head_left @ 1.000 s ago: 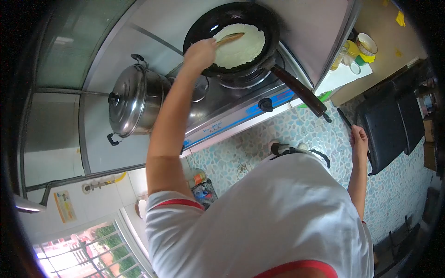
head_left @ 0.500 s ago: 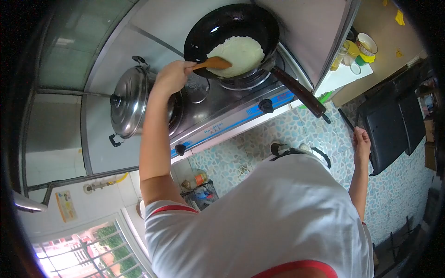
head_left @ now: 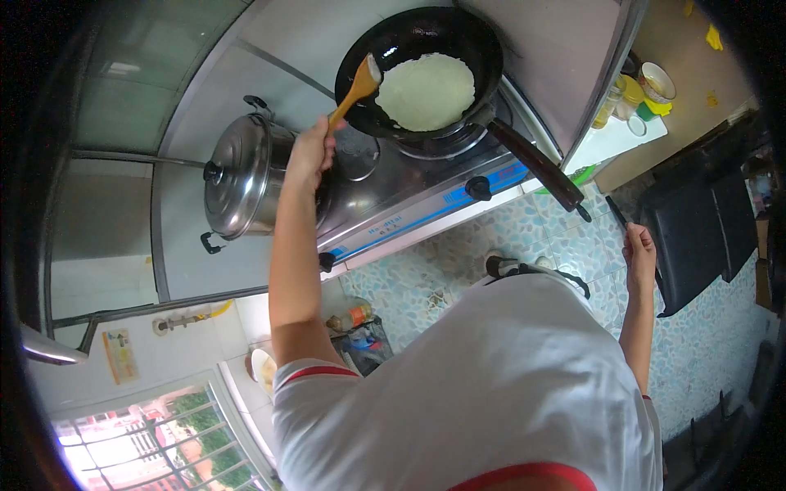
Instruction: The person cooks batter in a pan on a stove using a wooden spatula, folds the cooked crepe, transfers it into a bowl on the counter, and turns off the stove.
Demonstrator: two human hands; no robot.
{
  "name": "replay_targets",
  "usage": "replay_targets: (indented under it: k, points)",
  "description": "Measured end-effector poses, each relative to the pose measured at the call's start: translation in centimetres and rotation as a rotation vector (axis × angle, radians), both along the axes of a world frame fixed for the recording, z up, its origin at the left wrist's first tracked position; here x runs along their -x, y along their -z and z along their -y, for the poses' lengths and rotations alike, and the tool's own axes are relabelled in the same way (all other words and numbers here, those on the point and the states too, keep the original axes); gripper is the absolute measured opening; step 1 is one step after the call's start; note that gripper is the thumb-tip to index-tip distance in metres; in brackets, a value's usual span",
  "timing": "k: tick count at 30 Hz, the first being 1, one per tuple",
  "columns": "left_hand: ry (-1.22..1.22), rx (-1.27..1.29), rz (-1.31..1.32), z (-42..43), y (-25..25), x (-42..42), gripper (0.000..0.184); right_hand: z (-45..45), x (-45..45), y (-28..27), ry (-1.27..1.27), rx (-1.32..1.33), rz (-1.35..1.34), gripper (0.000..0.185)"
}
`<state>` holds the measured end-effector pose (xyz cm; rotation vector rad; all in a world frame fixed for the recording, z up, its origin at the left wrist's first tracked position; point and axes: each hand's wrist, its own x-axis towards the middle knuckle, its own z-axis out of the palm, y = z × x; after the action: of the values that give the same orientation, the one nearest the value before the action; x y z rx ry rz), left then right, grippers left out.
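My left hand (head_left: 313,151) is closed round the handle of a wooden spatula (head_left: 362,82), its blade raised against the left inner wall of a black wok (head_left: 401,41). Pale matter coats the blade's tip. Inside the wok lies a round, pale, thin pancake (head_left: 427,92), apart from the spatula. The wok sits on a burner of the gas stove (head_left: 385,196), its dark handle (head_left: 540,170) pointing towards the lower right. Out to the right, my right hand (head_left: 639,245) is closed on a slim dark stick-like thing (head_left: 616,211); its exact kind is unclear.
A lidded steel pot (head_left: 246,176) stands left of the wok. Jars (head_left: 629,94) and a bowl (head_left: 657,82) occupy a white surface at upper right. A black chair-like object (head_left: 696,221) is beside my right hand. A bottle (head_left: 350,317) and a dark crate-like container are by the floor.
My left hand has lifted the spatula off the pancake and swung it up to the wok's left wall. My right hand stays nearly still. The view has shifted slightly.
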<state>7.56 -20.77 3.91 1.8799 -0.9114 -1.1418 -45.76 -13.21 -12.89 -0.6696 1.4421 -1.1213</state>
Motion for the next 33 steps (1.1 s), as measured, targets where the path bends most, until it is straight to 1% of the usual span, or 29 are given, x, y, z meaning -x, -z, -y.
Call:
replay_targets:
  k: [2,3,6,7,9,10,11,12,14,15,18,19,21,25,28,31,33]
  points:
    - [-0.110,0.010,-0.375,-2.0,0.9,1.0,0.043,0.2,-1.6,-1.2,-0.038,-0.001,0.018,0.011]
    - [-0.091,0.007,-0.511,-2.8,2.2,0.2,0.040,0.5,-1.8,-0.7,-0.107,-0.006,-0.001,0.019]
    - [-0.208,0.059,-0.495,-4.5,3.8,2.4,0.034,2.0,-5.5,-4.6,-0.225,-0.031,0.048,0.033]
    - [-0.240,0.072,-0.504,-4.9,3.8,3.4,0.030,2.7,-6.6,-5.4,-0.269,-0.039,0.170,0.036]
    - [-0.101,0.112,-0.407,-5.7,5.1,2.6,0.029,3.9,-8.6,-7.1,-0.351,-0.058,0.415,0.045]
    - [-0.030,0.130,-0.359,-6.1,6.0,2.1,0.028,4.3,-9.7,-8.7,-0.384,-0.088,0.469,0.046]
    - [-0.032,0.149,-0.273,-6.3,6.6,1.4,0.025,4.7,-10.7,-10.6,-0.415,-0.117,0.522,0.048]
    - [-0.013,0.190,-0.005,-6.6,6.8,1.5,0.027,5.0,-11.3,-11.6,-0.447,-0.150,0.576,0.050]
    - [0.033,0.264,0.533,-6.9,7.0,2.4,0.033,5.8,-11.9,-12.1,-0.537,-0.148,0.673,0.048]
    - [0.046,0.281,0.646,-7.1,6.8,2.9,0.032,6.2,-12.1,-12.0,-0.582,-0.146,0.721,0.048]
    - [0.083,0.324,0.987,-8.1,4.9,4.4,0.030,7.3,-12.2,-9.5,-0.701,-0.211,0.952,0.049]
    - [0.078,0.276,0.983,-8.5,4.1,4.6,0.030,7.2,-12.5,-10.2,-0.675,-0.242,1.000,0.051]
    - [0.062,0.178,0.973,-9.4,2.5,4.8,0.028,7.2,-12.5,-10.1,-0.671,-0.245,1.038,0.051]
    - [0.092,0.171,0.967,-11.6,0.5,4.9,0.029,7.2,-12.4,-9.9,-0.654,-0.257,1.074,0.051]
    - [0.080,0.146,0.908,-12.6,1.0,4.3,0.029,7.2,-12.4,-9.9,-0.637,-0.264,1.076,0.050]
    - [0.206,0.086,0.950,-14.2,2.4,3.3,0.030,7.3,-12.3,-9.8,-0.629,-0.281,1.063,0.050]
    - [0.038,0.212,0.783,-14.3,1.7,2.7,0.031,7.4,-12.3,-9.6,-0.639,-0.280,1.066,0.050]
